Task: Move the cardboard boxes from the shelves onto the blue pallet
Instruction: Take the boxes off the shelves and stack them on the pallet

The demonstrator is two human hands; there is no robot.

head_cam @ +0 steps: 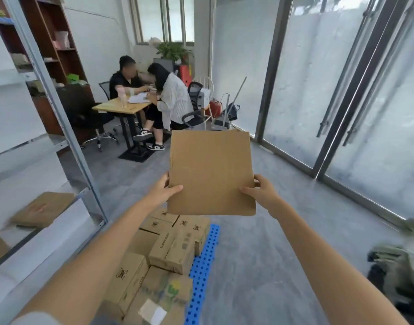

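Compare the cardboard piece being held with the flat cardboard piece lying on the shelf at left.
The held cardboard is up in the air, gripped at its side edges by the left hand and right hand; the shelf cardboard lies flat and untouched. The held cardboard faces the camera with a plain surface; the shelf cardboard shows a faint reddish mark. Both are flat and brown.

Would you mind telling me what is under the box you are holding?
Below the held box, gripped by the left hand and right hand, stacked boxes sit on the blue pallet. The stack's far edge and the floor beyond are covered.
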